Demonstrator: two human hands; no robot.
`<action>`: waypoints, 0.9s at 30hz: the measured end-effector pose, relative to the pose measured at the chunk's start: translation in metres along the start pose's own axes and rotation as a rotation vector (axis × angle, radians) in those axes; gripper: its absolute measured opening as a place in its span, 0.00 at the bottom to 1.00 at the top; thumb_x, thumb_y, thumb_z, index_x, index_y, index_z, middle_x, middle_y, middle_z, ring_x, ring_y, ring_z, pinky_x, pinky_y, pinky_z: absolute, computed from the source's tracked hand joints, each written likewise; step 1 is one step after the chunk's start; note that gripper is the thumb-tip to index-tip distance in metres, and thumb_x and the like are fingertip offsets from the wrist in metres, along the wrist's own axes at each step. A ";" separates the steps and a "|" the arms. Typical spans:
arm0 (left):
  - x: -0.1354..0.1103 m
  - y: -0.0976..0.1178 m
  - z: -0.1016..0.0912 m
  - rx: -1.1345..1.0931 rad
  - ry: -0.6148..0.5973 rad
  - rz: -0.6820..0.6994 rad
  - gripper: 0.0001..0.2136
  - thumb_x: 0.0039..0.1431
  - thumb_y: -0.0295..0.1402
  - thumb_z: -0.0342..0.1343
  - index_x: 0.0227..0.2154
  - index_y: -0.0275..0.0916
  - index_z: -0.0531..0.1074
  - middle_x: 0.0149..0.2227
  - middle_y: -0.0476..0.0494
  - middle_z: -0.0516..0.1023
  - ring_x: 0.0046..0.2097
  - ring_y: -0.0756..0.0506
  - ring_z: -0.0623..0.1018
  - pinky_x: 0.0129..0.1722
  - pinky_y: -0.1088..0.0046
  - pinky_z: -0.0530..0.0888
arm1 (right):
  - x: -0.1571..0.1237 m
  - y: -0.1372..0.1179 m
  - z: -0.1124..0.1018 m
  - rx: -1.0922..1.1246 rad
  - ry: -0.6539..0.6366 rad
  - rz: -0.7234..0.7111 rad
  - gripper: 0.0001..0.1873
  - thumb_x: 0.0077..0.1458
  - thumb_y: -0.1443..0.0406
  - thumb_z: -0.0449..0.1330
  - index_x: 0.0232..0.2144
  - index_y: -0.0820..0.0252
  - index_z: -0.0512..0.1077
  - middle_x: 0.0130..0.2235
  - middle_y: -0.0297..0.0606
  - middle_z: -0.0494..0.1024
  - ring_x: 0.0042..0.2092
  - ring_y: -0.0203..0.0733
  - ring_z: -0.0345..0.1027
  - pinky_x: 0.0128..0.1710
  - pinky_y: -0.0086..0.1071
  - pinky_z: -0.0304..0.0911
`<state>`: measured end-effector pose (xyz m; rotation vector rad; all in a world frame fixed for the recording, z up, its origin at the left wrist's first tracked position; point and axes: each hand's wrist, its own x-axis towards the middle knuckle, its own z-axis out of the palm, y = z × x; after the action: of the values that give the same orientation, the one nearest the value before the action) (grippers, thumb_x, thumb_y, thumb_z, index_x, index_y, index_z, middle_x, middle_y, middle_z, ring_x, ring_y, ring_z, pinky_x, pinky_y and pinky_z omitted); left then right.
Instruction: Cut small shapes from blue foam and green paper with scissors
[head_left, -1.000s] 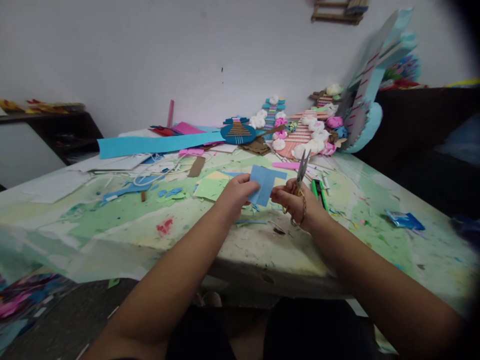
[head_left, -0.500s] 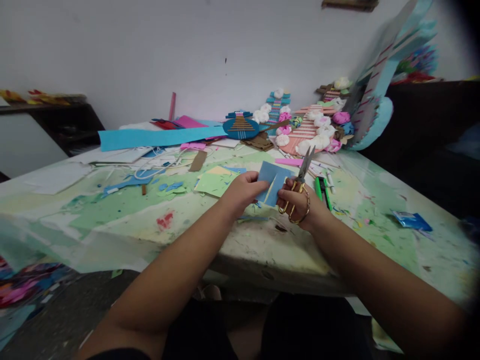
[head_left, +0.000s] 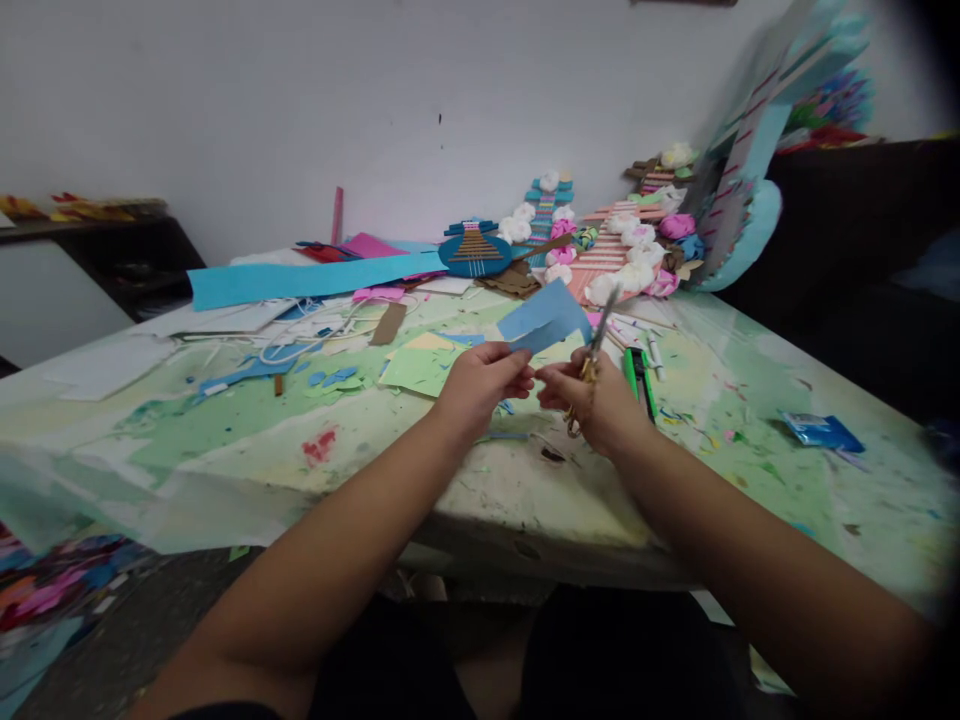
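My left hand (head_left: 491,378) pinches a piece of blue paper (head_left: 546,318) by its lower left edge, and the sheet tilts up and away over the table. Close beside it, my right hand (head_left: 592,395) is closed around the gold handles of a pair of scissors (head_left: 592,365), whose blades point upward. The thumb and forefinger of my right hand are pressed together near my left fingertips; whether they pinch a scrap I cannot make out. Beyond the hands lies a light green paper sheet (head_left: 416,368). To the right rests a green and black box cutter (head_left: 640,380).
Paper scraps litter the stained table cover (head_left: 420,470). At the back are a blue toy guitar craft (head_left: 474,255), a long blue strip (head_left: 315,282) and crafts with paper flowers (head_left: 622,262). A blue packet (head_left: 823,432) lies at the right.
The blue paper has swung up and turned in my left hand; the slit in it no longer shows. My right hand has turned inward, bringing its fingertips beside my left ones.
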<state>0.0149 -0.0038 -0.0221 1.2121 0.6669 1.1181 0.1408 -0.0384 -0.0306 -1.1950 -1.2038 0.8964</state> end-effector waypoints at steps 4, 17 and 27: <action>0.001 0.005 -0.007 -0.079 0.117 0.070 0.09 0.41 0.34 0.56 0.22 0.33 0.66 0.19 0.50 0.68 0.20 0.55 0.68 0.21 0.78 0.67 | -0.005 0.001 -0.002 -0.697 -0.042 0.020 0.23 0.34 0.48 0.57 0.26 0.58 0.56 0.24 0.33 0.65 0.25 0.38 0.59 0.23 0.31 0.54; 0.000 0.003 -0.006 -0.144 0.078 0.068 0.08 0.41 0.32 0.56 0.19 0.33 0.64 0.16 0.52 0.66 0.19 0.56 0.67 0.19 0.81 0.65 | -0.014 -0.002 -0.003 -0.761 -0.306 -0.142 0.21 0.45 0.47 0.47 0.28 0.59 0.59 0.23 0.31 0.63 0.25 0.34 0.55 0.24 0.28 0.51; -0.003 0.005 -0.008 -0.121 0.026 -0.004 0.09 0.40 0.34 0.56 0.19 0.34 0.63 0.16 0.53 0.67 0.16 0.56 0.66 0.15 0.81 0.62 | -0.014 -0.002 -0.005 -0.728 -0.307 -0.228 0.23 0.46 0.47 0.44 0.29 0.61 0.61 0.20 0.31 0.60 0.23 0.33 0.52 0.23 0.27 0.48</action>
<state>0.0055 -0.0042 -0.0197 1.0949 0.6119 1.1560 0.1430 -0.0531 -0.0317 -1.4693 -1.9751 0.4786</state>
